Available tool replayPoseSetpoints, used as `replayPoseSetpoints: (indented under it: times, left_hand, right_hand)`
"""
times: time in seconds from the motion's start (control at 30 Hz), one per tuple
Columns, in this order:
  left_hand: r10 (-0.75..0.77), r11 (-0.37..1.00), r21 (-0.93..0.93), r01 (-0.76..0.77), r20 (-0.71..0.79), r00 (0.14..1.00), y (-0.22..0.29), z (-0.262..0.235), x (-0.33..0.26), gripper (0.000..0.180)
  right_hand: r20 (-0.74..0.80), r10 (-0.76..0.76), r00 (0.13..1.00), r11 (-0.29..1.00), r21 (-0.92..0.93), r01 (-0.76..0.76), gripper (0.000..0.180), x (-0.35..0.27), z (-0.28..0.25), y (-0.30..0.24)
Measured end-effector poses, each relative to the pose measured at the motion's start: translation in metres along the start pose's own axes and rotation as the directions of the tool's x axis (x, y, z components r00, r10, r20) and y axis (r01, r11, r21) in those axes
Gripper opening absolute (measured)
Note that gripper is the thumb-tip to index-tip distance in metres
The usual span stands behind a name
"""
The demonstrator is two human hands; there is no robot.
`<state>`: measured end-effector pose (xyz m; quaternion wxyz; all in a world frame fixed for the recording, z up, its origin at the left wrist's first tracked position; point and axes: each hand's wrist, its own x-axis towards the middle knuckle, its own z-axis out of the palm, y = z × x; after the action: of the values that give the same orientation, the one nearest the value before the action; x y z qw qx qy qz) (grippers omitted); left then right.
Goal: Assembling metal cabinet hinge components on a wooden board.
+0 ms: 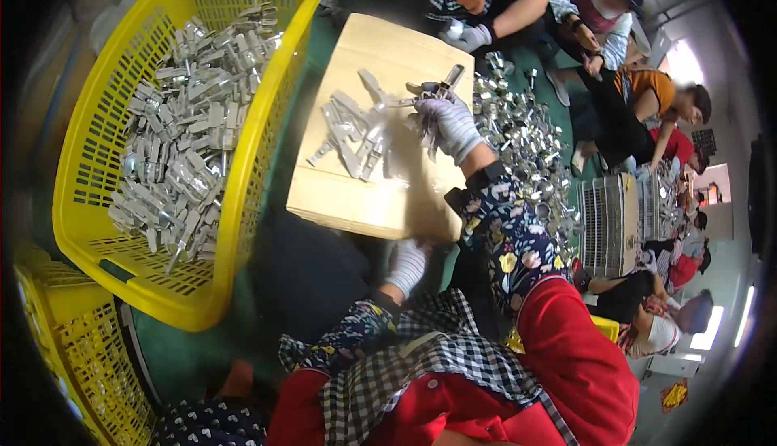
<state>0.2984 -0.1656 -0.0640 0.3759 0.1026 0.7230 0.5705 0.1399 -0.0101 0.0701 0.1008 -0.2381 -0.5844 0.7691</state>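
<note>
My right hand (447, 128), in a pale striped work glove, is closed around metal lever pieces (449, 82) above the right side of a tan board (368, 203). One long piece sticks out beyond the fingers, and others show below them. Several loose flat metal levers (350, 155) lie spread over the middle of the board, left of that hand. Lower down, my left hand (406, 266) in a similar striped glove is at the board's near edge. Its fingers are hidden in shadow, so any grip is not visible.
On the left stands a yellow basket (231, 239) heaped with metal levers (190, 126). Another yellow basket (89, 349) is below it. Shiny metal parts (526, 134) cover the floor right of the board. Co-workers (498, 1) sit opposite and along the right, near a grey crate (603, 223).
</note>
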Motion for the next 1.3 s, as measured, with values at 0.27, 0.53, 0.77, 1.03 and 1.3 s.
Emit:
replayPoseSetpoints:
  times: [0.27,0.53,0.77,1.03,1.3]
  left_hand:
    - [0.109,0.994,0.001,-0.109,0.032,0.993,0.012,-0.009,-0.018,0.023]
    - [-0.076,0.988,-0.115,0.102,0.209,0.975,0.016,-0.005,-0.022,0.028]
    - [0.175,0.984,0.032,-0.176,0.018,0.984,0.026,-0.003,-0.027,0.028]
    - [0.096,0.986,0.140,-0.092,-0.015,0.995,0.021,-0.001,-0.021,0.028]
    - [0.236,0.957,0.168,-0.236,0.015,0.972,0.009,0.000,-0.021,0.032]
  right_hand:
    - [-0.069,0.074,0.995,0.829,-0.550,-0.100,0.024,0.088,0.022,-0.001]
    - [-0.134,0.092,0.987,0.741,-0.653,-0.158,0.052,0.096,0.029,0.002]
    - [-0.124,0.183,0.975,0.761,-0.610,-0.220,0.050,0.072,0.011,-0.003]
    - [-0.174,0.081,0.981,0.859,-0.487,-0.157,0.046,0.056,0.003,-0.002]
    - [0.023,-0.141,0.990,0.677,-0.727,0.113,0.049,0.102,-0.033,0.041]
